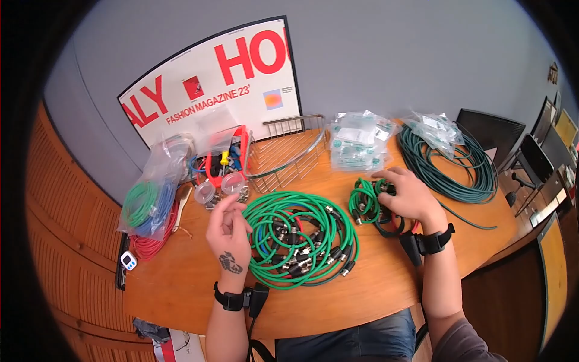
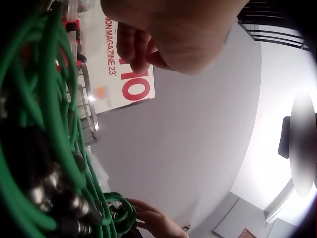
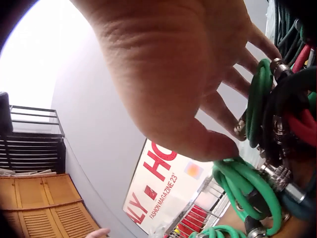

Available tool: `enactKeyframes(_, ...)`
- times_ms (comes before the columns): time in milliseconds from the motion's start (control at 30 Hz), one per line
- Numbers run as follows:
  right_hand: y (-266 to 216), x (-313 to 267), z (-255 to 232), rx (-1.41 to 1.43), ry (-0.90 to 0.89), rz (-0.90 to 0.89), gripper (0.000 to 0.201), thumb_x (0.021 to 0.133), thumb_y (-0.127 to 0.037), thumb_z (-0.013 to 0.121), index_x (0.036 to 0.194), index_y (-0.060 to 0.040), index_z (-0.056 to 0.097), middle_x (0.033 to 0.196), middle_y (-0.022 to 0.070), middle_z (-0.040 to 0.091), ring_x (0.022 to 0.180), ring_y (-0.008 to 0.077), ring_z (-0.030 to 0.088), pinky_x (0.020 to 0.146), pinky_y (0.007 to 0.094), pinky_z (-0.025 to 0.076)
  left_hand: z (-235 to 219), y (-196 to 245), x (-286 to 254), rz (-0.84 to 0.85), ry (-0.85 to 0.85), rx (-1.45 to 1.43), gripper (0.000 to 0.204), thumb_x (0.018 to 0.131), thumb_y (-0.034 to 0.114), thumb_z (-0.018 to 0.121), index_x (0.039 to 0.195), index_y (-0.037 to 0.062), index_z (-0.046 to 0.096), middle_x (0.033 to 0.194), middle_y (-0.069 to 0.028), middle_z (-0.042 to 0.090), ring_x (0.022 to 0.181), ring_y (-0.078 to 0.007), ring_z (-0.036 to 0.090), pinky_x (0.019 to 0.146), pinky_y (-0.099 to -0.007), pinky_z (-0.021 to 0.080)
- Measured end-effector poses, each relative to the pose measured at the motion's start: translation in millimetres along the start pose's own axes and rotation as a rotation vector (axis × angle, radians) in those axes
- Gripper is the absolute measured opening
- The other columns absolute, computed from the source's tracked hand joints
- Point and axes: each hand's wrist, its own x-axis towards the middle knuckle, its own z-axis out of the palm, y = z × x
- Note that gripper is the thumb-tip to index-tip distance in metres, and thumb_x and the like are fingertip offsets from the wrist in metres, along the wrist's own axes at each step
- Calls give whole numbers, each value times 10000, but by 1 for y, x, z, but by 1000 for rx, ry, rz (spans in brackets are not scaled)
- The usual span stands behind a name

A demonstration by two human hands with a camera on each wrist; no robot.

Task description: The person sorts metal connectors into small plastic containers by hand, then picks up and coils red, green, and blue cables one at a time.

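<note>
Head cam: 2 bare hands over 1 wood table, well apart. Clock refs run from the big pile's centre. 1 big pile of green cables sits mid-table, roughly round, long axis slightly 9–3; its black connectors w/ silver tips lie at many angles, too tangled to count; 1 at the 4 o'clock edge points approx. 7. L hand is at 9, right by the pile's edge, fingers loosely bent, nothing in it. 1 small green bundle w/ black & red cable lies at 2, long axis approx. 11–5, its near-left connector pointing 6. R hand is over it; per R wrist cam, thumb touches a green loop, fingers spread; can't tell if they grip.

Also: 1 wire basket at 12; 2 heaps of clear bags at 1 & 2, the latter atop 1 dark green coil; 2 round clear tubs btwn 10 & 11; 1 bag w/ green & blue coils btwn 9 & 10, by 1 red coil; 1 white timer at 9; 1 framed poster at 11.
</note>
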Motion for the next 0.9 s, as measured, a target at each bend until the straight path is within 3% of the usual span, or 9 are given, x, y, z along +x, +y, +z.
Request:
enactKeyframes(133, -24, 6, 8, 29, 391, -232, 346, 797, -164, 608, 1124, -74, 677, 1110, 163, 655, 1057, 367, 588, 935, 434, 479, -17, -18, 14, 8, 58, 154, 219, 904, -74, 518, 1073, -20, 645, 941, -55, 624, 642, -68, 550, 571, -211, 441)
enactKeyframes(200, -42, 2, 22, 242, 324, -275, 223, 842, -81, 606, 1046, -39, 686, 931, 154, 668, 827, 320, 643, 729, 387, 512, -21, -18, 17, 63, 55, 246, 136, 876, -45, 565, 962, -20, 667, 867, -62, 626, 624, -97, 562, 578, -236, 447)
enactKeyframes(300, -64, -8, 48, 261, 133, -346, 196, 831, -72, 623, 1011, -54, 699, 867, 140, 664, 733, 303, 641, 670, 386, 520, -27, -12, 18, 62, -234, 592, 88, 803, 90, 687, 804, 7, 660, 723, -108, 591, 590, -195, 582, 568, -321, 456)
enactKeyframes(400, -75, -16, 64, 258, -22, -442, 179, 823, -129, 635, 983, -103, 709, 902, 126, 641, 806, 325, 657, 706, 431, 538, -32, 3, 16, -3, -416, 678, 95, 784, 64, 697, 757, -8, 642, 712, -87, 568, 586, -165, 552, 555, -299, 434)
enactKeyframes(467, -79, -20, 66, 234, -144, -399, 171, 834, -142, 641, 987, -122, 716, 937, 106, 617, 816, 326, 653, 705, 427, 541, -34, 4, 15, -14, -448, 668, 130, 760, 99, 707, 809, 4, 632, 727, -100, 584, 585, -203, 560, 564, -331, 446)
enactKeyframes(567, -80, -20, 72, 256, -125, -380, 164, 839, -150, 649, 986, -140, 722, 947, 95, 594, 807, 326, 648, 707, 427, 542, -33, 9, 12, 59, -397, 765, 183, 756, 115, 699, 890, 18, 620, 740, -109, 590, 594, -236, 571, 577, -357, 454)
enactKeyframes(633, -82, -21, 73, 256, -109, -385, 163, 833, -145, 655, 982, -142, 724, 955, 90, 591, 801, 322, 647, 702, 428, 542, -33, 13, 9, -65, -481, 863, 262, 741, 107, 666, 990, 46, 609, 736, -126, 607, 743, -361, 621, 698, -425, 501)
enactKeyframes(767, -91, -25, 73, 237, -62, -375, 176, 816, -126, 670, 982, -153, 722, 1010, 78, 579, 793, 305, 649, 682, 423, 546, -33, 14, 14, -146, -517, 854, 221, 738, 102, 657, 944, 33, 611, 721, -132, 606, 729, -359, 612, 685, -426, 495)
enactKeyframes(900, -90, -27, 75, 232, -57, -367, 217, 807, -108, 671, 1012, -164, 714, 1055, 70, 568, 782, 302, 651, 666, 417, 549, -32, 11, 14, -108, -425, 598, 181, 758, 59, 693, 925, 22, 637, 670, -78, 564, 607, -212, 550, 582, -334, 450)
